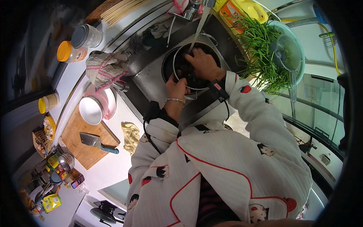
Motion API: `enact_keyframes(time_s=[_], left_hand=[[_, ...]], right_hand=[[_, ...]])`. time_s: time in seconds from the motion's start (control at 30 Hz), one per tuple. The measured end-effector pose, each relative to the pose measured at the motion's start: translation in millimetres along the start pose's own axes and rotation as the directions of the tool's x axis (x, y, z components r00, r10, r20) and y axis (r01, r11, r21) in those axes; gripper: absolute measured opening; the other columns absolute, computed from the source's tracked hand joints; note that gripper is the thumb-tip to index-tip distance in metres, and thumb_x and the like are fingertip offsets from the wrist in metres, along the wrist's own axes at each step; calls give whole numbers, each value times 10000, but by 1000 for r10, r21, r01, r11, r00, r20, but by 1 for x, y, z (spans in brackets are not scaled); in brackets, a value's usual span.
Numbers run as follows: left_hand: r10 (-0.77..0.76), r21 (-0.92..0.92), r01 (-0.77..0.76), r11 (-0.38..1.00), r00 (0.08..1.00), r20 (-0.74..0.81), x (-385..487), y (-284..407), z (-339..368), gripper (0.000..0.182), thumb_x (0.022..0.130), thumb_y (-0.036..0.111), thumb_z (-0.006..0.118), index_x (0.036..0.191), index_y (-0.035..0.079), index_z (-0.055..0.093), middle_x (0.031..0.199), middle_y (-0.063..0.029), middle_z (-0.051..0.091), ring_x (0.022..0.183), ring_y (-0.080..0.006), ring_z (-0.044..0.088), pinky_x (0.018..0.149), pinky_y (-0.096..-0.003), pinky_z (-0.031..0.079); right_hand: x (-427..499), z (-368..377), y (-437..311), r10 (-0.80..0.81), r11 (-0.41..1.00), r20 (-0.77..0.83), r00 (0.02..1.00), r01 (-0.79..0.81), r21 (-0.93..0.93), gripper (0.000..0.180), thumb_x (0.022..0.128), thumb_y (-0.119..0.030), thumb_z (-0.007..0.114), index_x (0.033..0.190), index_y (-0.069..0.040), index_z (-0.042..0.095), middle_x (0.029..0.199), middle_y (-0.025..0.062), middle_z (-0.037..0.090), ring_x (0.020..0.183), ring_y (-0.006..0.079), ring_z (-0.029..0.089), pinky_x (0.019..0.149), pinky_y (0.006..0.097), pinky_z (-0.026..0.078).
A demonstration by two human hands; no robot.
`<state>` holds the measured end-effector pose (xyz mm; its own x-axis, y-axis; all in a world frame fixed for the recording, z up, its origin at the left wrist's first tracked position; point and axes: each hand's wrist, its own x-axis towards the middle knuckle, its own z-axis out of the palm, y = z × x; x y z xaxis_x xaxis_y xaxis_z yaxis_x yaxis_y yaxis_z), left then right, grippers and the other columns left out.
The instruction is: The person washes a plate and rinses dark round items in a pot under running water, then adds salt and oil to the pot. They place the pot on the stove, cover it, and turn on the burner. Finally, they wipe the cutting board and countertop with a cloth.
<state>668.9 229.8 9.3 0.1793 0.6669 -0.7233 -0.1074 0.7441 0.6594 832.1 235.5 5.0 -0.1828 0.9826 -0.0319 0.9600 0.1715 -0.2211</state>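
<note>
Water runs from the faucet (209, 2) into a metal pot (173, 63) that stands in a stainless steel sink (147, 82). Dark round items lie in the pot; what they are cannot be made out. My right hand (202, 63) reaches inside the pot among them, under the stream, its fingertips partly hidden. At the near left rim, my left hand (176, 89) grips the pot's edge, thumb on the rim. A second dark round vessel edge shows around or below the pot.
Left of the sink are a draped cloth (106, 69), a white bowl (91, 110), a wooden cutting board (82, 153) with a cleaver (92, 139), and a yellowish cloth (130, 137). Right of it, a green-blue basket (303, 54) holds long green leafy vegetables (259, 48) and a clear ladle (293, 82).
</note>
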Motion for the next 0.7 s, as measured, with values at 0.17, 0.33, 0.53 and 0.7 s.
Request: enact_keyframes(time_s=[0.17,0.33,0.53,0.7], left_hand=[[18,-74,-14,997,998,57,0,1,-5,394,763,-16,570,1155,-19,527,691,-78,562,428,-168,475,383,-299,398],[33,-71,-32,997,999,21,0,0,-13,350,764,-15,572,1112,0,534,701,-75,563,420,-175,473,375,-301,396],[35,-79,-34,996,999,19,1,-5,-10,349,758,-43,567,1103,1,541,701,-73,564,410,-172,467,378,-306,401],[17,-71,-19,997,1000,-24,-4,-4,-13,341,756,-51,558,1094,-6,552,705,-79,571,403,-171,457,388,-313,405]], right_hand=[[11,6,-4,232,937,289,929,-293,189,462,747,-150,689,1176,-85,531,1039,212,614,926,402,618,688,451,537],[2,-9,10,32,966,-108,994,-3,257,492,777,-167,678,1241,-76,540,1191,241,534,1113,433,519,863,462,498],[-9,4,-9,64,981,112,992,-84,178,834,662,-275,778,1392,-138,399,1280,326,421,1164,486,465,955,497,461],[12,19,4,261,881,137,956,-294,372,549,704,-163,717,1217,-88,538,1146,265,532,970,446,577,857,459,504]])
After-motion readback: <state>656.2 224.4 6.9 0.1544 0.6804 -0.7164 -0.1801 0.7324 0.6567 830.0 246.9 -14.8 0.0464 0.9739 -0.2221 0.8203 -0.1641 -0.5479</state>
